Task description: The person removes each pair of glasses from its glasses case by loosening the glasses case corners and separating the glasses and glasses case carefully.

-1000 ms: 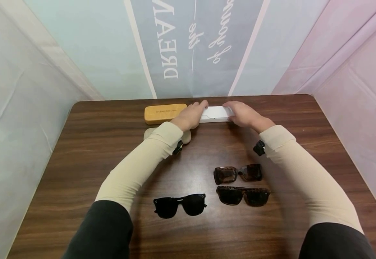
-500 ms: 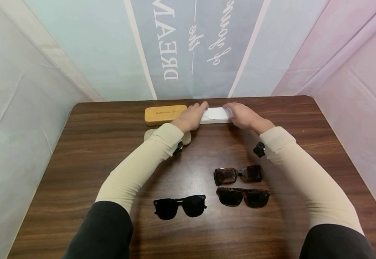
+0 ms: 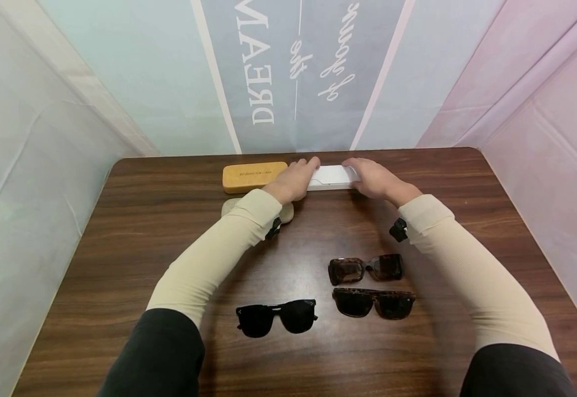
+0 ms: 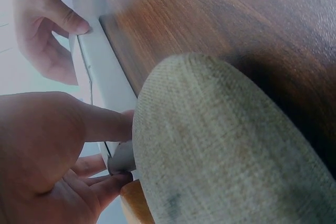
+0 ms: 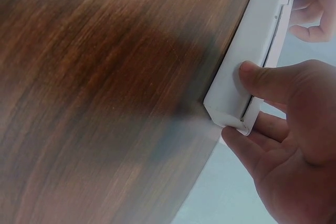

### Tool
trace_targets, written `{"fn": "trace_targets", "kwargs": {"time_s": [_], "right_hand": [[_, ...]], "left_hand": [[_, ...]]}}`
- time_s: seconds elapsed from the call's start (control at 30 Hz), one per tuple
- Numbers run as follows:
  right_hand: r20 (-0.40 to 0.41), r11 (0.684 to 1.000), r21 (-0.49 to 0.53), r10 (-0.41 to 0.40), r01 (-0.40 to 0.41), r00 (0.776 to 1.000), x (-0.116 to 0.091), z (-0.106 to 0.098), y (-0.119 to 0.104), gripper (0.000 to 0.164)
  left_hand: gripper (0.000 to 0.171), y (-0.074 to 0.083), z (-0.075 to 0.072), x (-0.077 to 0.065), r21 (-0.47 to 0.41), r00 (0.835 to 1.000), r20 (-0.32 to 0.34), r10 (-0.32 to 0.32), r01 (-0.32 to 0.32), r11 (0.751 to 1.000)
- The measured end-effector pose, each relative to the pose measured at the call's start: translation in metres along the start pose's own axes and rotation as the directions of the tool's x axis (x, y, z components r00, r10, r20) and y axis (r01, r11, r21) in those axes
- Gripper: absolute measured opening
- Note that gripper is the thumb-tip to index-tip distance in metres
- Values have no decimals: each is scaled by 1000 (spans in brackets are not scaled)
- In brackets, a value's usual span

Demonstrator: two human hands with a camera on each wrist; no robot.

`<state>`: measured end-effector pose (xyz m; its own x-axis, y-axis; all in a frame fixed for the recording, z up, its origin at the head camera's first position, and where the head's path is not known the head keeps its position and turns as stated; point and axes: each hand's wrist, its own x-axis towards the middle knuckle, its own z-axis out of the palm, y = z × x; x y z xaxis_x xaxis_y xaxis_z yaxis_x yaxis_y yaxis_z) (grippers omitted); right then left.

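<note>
A long white glasses case (image 3: 332,177) lies at the table's back edge. My left hand (image 3: 294,181) grips its left end. At the right end my right hand (image 3: 375,178) holds the case, its thumb (image 5: 252,74) on the front side and the fingers (image 5: 247,148) around the end and back. The case's lid seam appears closed in the right wrist view. Beside my left hand is a yellow case (image 3: 247,177) with printed lettering. A beige fabric-covered case (image 4: 210,135) sits in front of it, partly hidden by my left forearm.
Black sunglasses (image 3: 276,318) lie at the front middle of the wooden table (image 3: 134,231). To their right are tortoiseshell rectangular sunglasses (image 3: 365,269) and, just in front, dark-lensed tortoiseshell sunglasses (image 3: 373,302). A printed cloth backdrop (image 3: 169,82) rises behind the table.
</note>
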<state>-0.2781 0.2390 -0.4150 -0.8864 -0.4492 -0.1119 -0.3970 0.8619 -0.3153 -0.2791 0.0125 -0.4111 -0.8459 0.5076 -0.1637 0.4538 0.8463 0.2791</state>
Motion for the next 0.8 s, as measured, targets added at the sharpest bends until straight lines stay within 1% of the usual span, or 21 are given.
{"fn": "trace_targets", "kwargs": {"time_s": [0.2, 0.4, 0.6, 0.8], "right_hand": [[11, 1000, -7, 8, -8, 1000, 2, -2, 1, 52], [14, 1000, -6, 17, -17, 1000, 6, -10, 1, 52], [28, 1000, -9, 16, -16, 999, 6, -16, 1, 52], [28, 1000, -5, 18, -18, 999, 3, -16, 0, 52]], "left_hand": [[43, 0, -3, 0, 5, 1000, 6, 3, -3, 1000], [41, 0, -9, 3, 9, 1000, -4, 1, -1, 1000], [42, 0, -12, 5, 16, 1000, 1, 4, -4, 1000], [48, 2, -15, 5, 8, 1000, 24, 3, -4, 1000]]}}
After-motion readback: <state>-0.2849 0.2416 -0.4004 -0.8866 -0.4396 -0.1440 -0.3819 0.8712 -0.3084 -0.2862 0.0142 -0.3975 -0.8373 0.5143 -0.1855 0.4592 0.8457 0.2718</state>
